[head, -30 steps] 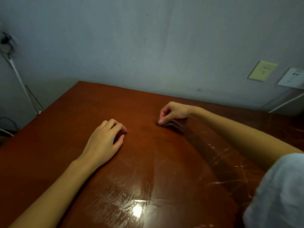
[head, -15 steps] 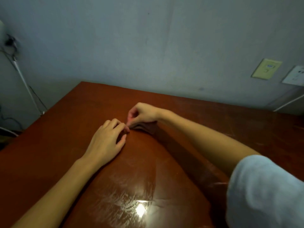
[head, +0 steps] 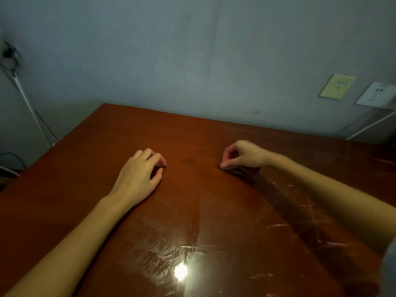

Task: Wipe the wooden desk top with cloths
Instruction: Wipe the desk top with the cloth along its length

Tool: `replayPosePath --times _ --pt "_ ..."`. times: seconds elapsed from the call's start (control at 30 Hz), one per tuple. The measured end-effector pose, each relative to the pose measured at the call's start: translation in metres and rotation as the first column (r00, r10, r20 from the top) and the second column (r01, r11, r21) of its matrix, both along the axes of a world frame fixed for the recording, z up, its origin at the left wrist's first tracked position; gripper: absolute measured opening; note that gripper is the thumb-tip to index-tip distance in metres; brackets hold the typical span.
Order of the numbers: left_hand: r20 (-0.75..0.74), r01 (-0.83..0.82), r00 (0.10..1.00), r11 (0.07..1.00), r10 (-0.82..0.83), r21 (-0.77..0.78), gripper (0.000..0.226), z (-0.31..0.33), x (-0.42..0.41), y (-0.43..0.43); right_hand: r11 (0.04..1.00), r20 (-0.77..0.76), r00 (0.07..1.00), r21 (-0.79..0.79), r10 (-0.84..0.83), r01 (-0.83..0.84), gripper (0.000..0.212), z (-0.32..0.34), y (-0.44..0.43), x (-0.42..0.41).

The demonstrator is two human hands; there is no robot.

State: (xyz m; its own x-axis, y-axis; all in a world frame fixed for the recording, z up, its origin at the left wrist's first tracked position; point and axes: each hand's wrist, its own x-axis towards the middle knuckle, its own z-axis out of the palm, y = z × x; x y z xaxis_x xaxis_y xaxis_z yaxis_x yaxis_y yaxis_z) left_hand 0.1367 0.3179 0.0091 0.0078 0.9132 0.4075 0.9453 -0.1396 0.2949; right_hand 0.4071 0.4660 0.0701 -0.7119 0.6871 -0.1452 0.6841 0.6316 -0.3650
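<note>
The wooden desk top (head: 192,211) is glossy red-brown and fills the lower view. My left hand (head: 139,176) rests palm down on it left of centre, with its fingers curled and their tips on the wood. My right hand (head: 242,155) is right of centre, fingertips pinched together and pressed to the surface. A dark patch (head: 237,171) lies right under it; I cannot tell whether it is a cloth or the hand's reflection. No cloth shows clearly in either hand.
A grey wall (head: 192,61) runs along the desk's far edge, with a yellow switch plate (head: 337,86) and a white socket (head: 378,94) at the right. A white cable (head: 30,108) hangs beside the desk's left edge. A lamp glare (head: 181,272) shines on the near desk.
My right hand slid left until it was beside the left hand, then moved back to the right along the desk. The left hand has stayed in place.
</note>
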Motion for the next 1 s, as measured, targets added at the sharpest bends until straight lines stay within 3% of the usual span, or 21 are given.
replayPosePath --times 0.1,0.2,0.47,0.77,0.87,1.0 --pt "0.004 -0.012 1.0 1.0 0.012 -0.013 0.015 0.0 0.0 -0.001 0.981 -0.081 0.982 0.108 0.172 -0.163 0.014 -0.024 -0.034 -0.047" --pt "0.005 -0.025 1.0 0.999 0.025 -0.022 0.016 0.002 0.001 -0.002 0.946 -0.087 0.978 0.284 0.189 -0.158 0.024 -0.036 -0.045 -0.065" --pt "0.041 -0.018 0.999 0.999 0.019 -0.034 0.018 0.002 0.003 -0.003 0.883 -0.064 0.981 0.427 -0.184 0.194 0.03 -0.038 0.027 -0.009" --pt "0.038 -0.014 0.999 1.0 0.014 -0.022 0.015 0.0 0.001 0.001 0.757 -0.095 0.845 0.401 -0.526 0.516 0.039 -0.04 0.131 -0.045" --pt "0.033 -0.014 0.999 1.0 0.015 -0.018 0.014 0.001 0.0 0.002 0.804 -0.065 0.9 0.424 -0.431 0.416 0.04 -0.039 0.114 -0.082" --pt "0.031 -0.008 0.999 1.0 0.008 -0.011 0.014 -0.002 -0.001 0.001 0.903 0.005 0.999 0.428 0.037 -0.036 0.031 -0.041 0.026 -0.103"
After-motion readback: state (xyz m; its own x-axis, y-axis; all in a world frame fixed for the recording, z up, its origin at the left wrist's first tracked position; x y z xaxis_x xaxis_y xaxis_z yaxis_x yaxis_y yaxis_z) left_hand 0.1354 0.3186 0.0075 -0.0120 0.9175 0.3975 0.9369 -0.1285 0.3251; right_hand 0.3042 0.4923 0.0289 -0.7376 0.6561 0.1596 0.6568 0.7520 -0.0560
